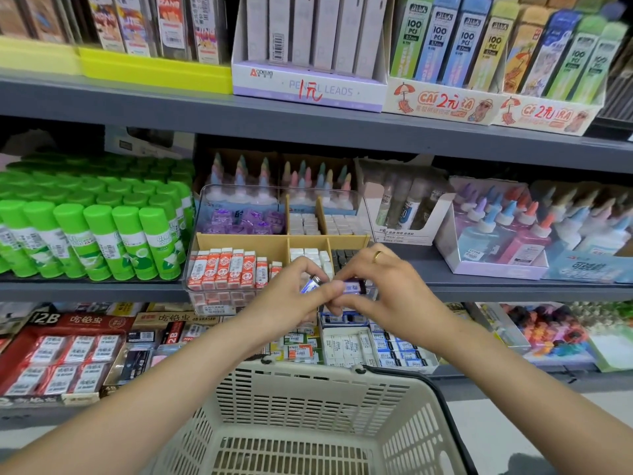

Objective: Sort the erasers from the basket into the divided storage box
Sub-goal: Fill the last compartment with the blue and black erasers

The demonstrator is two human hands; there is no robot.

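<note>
A clear divided storage box with cardboard dividers stands on the middle shelf. It holds red-and-white erasers, white erasers, dark erasers and purple ones. My left hand pinches a small blue-purple wrapped eraser in front of the box. My right hand, with a gold ring, pinches another purple-wrapped eraser right beside it. Both hands meet just before the box's front right compartments. The beige plastic basket sits below my arms; its visible floor shows no erasers.
Green glue sticks crowd the shelf left of the box. Glue bottles stand in trays to the right. Pencil lead boxes fill the shelf above. Boxed erasers lie on the lower shelf.
</note>
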